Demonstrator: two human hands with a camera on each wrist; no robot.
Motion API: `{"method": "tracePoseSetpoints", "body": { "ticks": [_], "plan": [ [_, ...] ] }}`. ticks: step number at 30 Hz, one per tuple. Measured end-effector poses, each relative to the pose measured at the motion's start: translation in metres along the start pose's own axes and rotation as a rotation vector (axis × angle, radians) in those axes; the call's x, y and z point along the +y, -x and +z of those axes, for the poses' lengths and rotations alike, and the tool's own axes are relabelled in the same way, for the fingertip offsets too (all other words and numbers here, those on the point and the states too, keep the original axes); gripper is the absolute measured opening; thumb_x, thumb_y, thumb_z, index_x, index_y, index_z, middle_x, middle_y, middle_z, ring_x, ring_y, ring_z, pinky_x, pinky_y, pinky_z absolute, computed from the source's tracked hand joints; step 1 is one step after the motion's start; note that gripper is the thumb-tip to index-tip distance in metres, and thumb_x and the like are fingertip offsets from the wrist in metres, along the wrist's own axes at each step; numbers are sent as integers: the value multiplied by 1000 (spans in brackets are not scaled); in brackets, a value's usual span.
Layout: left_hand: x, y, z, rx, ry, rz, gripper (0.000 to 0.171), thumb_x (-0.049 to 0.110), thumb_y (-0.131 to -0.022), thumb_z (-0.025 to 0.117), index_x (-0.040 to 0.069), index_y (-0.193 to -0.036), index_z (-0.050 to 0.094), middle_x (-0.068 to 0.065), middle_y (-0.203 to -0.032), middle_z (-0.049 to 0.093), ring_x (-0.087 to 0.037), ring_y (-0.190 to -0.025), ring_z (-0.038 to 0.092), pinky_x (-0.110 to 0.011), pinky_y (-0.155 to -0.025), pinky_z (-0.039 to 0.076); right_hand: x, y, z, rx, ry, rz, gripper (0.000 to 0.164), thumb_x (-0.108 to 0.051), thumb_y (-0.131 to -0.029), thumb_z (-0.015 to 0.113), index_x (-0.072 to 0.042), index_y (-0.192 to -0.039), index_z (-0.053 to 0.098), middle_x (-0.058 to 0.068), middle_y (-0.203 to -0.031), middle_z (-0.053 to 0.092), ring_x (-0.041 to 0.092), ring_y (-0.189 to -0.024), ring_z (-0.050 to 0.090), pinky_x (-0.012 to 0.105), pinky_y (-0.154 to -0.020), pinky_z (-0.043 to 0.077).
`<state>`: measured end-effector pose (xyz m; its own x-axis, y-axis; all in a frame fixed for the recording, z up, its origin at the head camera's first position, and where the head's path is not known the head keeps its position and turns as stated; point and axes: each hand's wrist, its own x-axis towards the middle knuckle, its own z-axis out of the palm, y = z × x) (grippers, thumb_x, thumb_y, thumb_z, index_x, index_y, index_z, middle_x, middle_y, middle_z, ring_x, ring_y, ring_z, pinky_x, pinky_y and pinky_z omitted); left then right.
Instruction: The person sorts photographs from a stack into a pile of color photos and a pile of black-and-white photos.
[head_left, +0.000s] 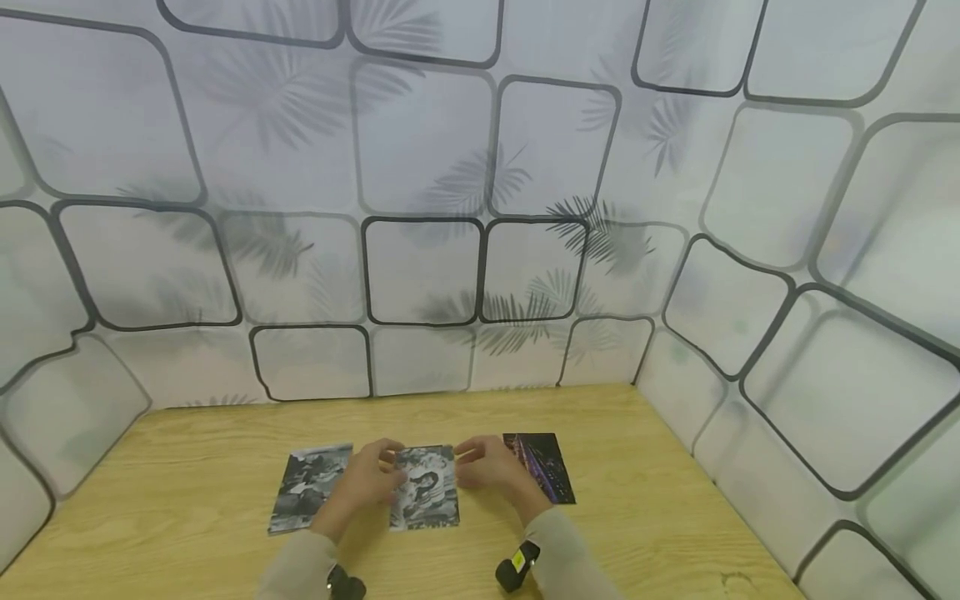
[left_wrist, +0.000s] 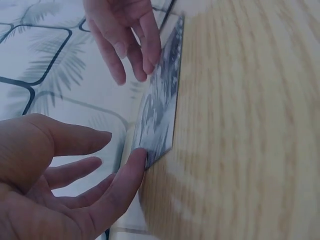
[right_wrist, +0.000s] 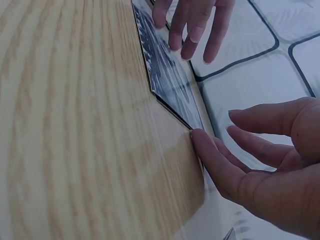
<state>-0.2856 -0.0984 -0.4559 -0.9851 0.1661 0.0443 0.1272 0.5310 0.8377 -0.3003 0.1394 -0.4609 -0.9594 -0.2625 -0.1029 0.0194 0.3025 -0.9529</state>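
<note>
A black-and-white picture card point(head_left: 426, 490) lies flat on the wooden table between both hands. My left hand point(head_left: 372, 473) is at its left side, fingers spread and loosely bent; in the left wrist view one fingertip point(left_wrist: 136, 159) touches the card's corner. On the opposite side is my right hand point(head_left: 491, 467), fingers relaxed, and the right wrist view has a fingertip point(right_wrist: 199, 137) right at the card's edge. Neither hand pinches the card. Another grey picture card point(head_left: 307, 492) lies left of the left hand, partly behind it. A dark card with purple streaks point(head_left: 551, 467) is partly hidden by the right hand.
The light wooden table point(head_left: 660, 533) extends around the cards. A wall covering point(head_left: 420, 275) with rounded squares and palm leaves rises along the back and sides. Both wrists wear small black devices, one of them point(head_left: 517, 567) with a yellow label.
</note>
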Motion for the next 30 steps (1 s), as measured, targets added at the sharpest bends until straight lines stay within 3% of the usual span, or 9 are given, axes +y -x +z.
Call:
{"method": "tracePoseSetpoints", "body": {
  "ticks": [9,13,19,23,30],
  "plan": [
    [-2,1,-2,18,-3,13,46,-1,-87,72,-6,-131,61,-34,-130,61,-49,-113,66,-44,-75,65,2,-1,3,2,-29,-5,41,2,-91,69,10,-131,61,28,-122,65,34,-100,75,41,-86,65],
    [0,2,-3,8,45,-5,47,-4,-86,73,-6,-132,60,-35,-132,59,-49,-113,66,-41,-72,65,2,1,3,2,20,-14,41,-2,-91,69,7,-131,62,25,-125,66,30,-102,72,42,-87,64],
    [0,2,-3,11,81,-31,51,-3,-83,77,-3,-131,63,-31,-132,61,-48,-117,65,-48,-84,64,3,3,3,5,60,-29,42,-5,-88,69,4,-129,65,25,-127,67,31,-107,70,45,-88,63],
    [1,2,-2,6,169,-62,53,-4,-83,78,-2,-133,62,-31,-133,59,-47,-118,64,-47,-82,65,3,3,2,9,53,-27,42,-4,-88,69,5,-129,64,25,-127,66,31,-107,70,45,-88,63],
    [3,2,-1,-2,251,-86,50,-7,-83,76,-3,-131,63,-29,-123,63,-29,-97,72,-41,-75,65,3,1,3,18,59,-20,41,-3,-88,69,5,-128,64,25,-124,66,27,-102,71,43,-87,63]
  ]
}}
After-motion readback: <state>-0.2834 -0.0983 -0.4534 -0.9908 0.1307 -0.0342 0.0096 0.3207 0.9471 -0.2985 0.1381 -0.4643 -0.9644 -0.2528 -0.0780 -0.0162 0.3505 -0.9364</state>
